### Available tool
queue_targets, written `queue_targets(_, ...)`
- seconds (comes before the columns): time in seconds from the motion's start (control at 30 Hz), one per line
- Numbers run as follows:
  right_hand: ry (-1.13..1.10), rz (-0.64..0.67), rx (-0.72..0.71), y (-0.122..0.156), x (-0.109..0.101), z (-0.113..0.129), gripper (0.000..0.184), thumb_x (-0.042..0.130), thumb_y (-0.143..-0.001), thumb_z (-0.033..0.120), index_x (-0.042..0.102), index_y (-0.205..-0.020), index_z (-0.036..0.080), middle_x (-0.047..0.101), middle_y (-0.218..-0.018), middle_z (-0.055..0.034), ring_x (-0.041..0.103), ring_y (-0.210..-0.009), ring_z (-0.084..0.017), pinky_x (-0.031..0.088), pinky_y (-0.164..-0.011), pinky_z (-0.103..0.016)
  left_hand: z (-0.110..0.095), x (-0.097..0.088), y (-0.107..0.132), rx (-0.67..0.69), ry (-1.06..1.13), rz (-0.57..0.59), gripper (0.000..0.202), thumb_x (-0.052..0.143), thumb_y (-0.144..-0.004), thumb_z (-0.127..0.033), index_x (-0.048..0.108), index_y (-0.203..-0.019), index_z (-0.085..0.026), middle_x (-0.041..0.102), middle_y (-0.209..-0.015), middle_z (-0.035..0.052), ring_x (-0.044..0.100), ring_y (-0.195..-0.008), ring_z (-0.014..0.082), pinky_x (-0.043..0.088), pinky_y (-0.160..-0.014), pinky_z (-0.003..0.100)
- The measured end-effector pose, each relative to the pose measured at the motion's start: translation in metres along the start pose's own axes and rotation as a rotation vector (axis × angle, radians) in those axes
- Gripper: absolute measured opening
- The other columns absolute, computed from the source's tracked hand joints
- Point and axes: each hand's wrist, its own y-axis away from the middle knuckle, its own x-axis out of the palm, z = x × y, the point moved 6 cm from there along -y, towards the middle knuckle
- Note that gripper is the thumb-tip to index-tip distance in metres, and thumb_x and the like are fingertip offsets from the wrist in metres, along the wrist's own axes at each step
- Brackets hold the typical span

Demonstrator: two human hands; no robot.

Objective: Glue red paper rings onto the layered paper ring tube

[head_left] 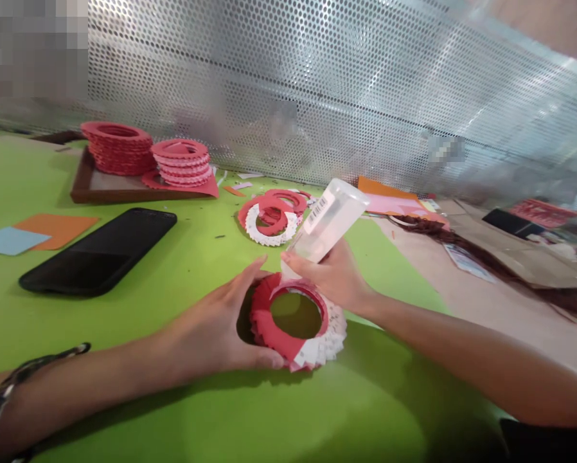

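A stack of red and white paper rings [272, 329] lies on the green table in front of me. My left hand [230, 315] curves round its left side, thumb at the near edge and fingers at the far edge. In my right hand [341, 276] is a translucent squeeze bottle [334, 215] with a barcode label, tilted with its lower end at the ring's far rim. The nozzle tip is hard to make out. Behind it, loose red and white paper rings [264, 235] overlap on the table.
At the back left, a brown tray [100, 193] carries stacked red rings [119, 148] and pink-and-red rings [182, 167]. A black phone [105, 251] lies near orange [71, 225] and blue paper squares [13, 240]. A perforated metal panel [269, 71] borders the back; brown paper [500, 244] is at right.
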Motion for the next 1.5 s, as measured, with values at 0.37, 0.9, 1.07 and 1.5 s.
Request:
queue_targets(0.37,0.048,-0.113,0.060,0.008,-0.024,0.005,0.021,0.074,-0.068,0.029,0.056,-0.061,0.020,0.060,-0.058,0.0019,0.054,-0.054,-0.012,0.047,-0.048,-0.024,-0.009,-0.002,0.001,0.027,0.039,-0.010,0.108,0.075,-0.060,-0.064,0.035,-0.150,-0.019,0.058,-0.142,0.0128,0.057,-0.127,0.0363,0.050,-0.105,0.044)
queue_targets(0.9,-0.104,0.071,0.353,0.037,0.007,0.022,0.027,0.074,-0.070,0.039,0.060,-0.060,0.018,0.060,-0.052,0.0016,0.055,-0.046,-0.010,0.046,-0.043,-0.021,-0.020,0.000,-0.015,-0.009,-0.091,-0.052,0.099,0.063,-0.064,-0.069,0.036,-0.142,-0.014,0.052,-0.139,0.0216,0.055,-0.126,0.0439,0.049,-0.100,0.056)
queue_targets(1.07,-0.142,-0.002,0.351,0.039,0.004,0.024,0.032,0.078,-0.064,0.042,0.057,-0.063,0.019,0.056,-0.048,0.0049,0.048,-0.036,-0.008,0.038,-0.034,-0.019,-0.024,-0.002,-0.015,-0.009,-0.107,-0.040,0.106,0.062,-0.064,-0.068,0.028,-0.147,-0.011,0.049,-0.143,0.0230,0.051,-0.130,0.0431,0.045,-0.106,0.055)
queue_targets(1.5,-0.006,-0.041,0.141,0.041,0.008,0.032,0.026,0.072,-0.069,0.036,0.052,-0.060,0.022,0.059,-0.059,0.0026,0.058,-0.057,-0.013,0.052,-0.052,-0.025,-0.027,-0.004,-0.012,0.069,-0.240,-0.067,0.098,0.058,-0.074,-0.066,0.027,-0.151,-0.013,0.052,-0.143,0.0196,0.055,-0.127,0.0413,0.046,-0.105,0.052)
